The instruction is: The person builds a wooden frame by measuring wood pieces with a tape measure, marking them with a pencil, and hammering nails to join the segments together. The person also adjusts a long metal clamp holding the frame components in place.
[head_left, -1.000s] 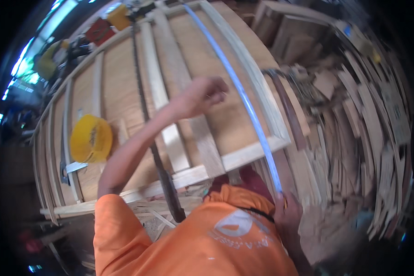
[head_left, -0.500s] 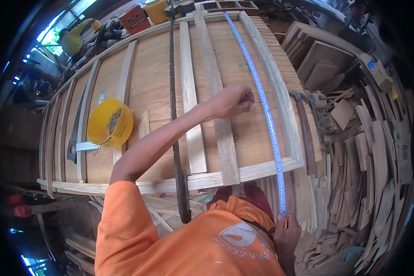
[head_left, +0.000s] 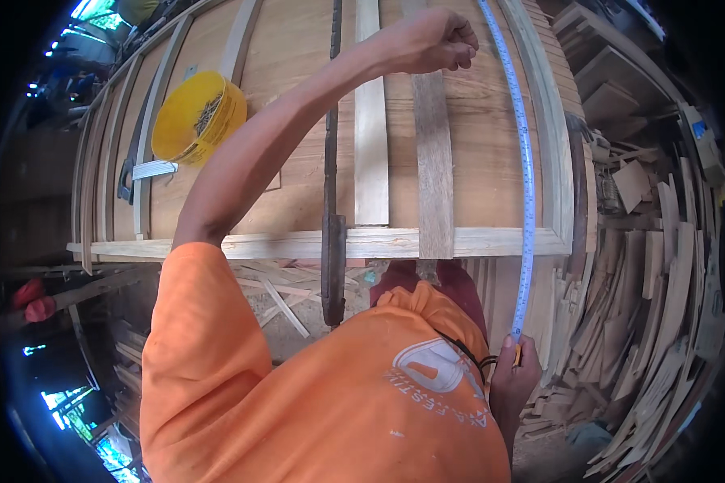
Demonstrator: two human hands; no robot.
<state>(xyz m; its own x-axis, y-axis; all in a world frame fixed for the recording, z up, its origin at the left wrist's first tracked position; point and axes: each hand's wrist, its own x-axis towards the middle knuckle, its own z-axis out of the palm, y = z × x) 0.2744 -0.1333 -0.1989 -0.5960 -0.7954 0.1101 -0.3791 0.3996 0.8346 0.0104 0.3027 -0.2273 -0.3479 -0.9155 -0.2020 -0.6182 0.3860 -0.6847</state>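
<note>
My right hand (head_left: 514, 377) is closed around a tape measure at the front right, beyond the panel's near edge; a bit of yellow shows at its case. From it the pale blue tape blade (head_left: 527, 193) runs across the wooden framed panel (head_left: 491, 161), alongside its right rail. My left hand (head_left: 441, 40) hovers over the panel with fingers curled, left of the blade and apart from it. Whether it holds anything small is hidden. Beneath that arm lie two loose-looking slats: a pale slat (head_left: 371, 153) and a greyer slat (head_left: 435, 161).
A long dark bar clamp (head_left: 333, 177) crosses the panel and juts past its front edge. Left of it stands a yellow tub (head_left: 187, 121) of nails, near a try square (head_left: 155, 169) and a handsaw (head_left: 126, 179). Stacked wood offcuts (head_left: 660, 282) fill the right side.
The view has tipped down, so the panel and tub sit higher in the picture. My right hand keeps its hold on the tape measure; my left hand stays curled over the panel.
</note>
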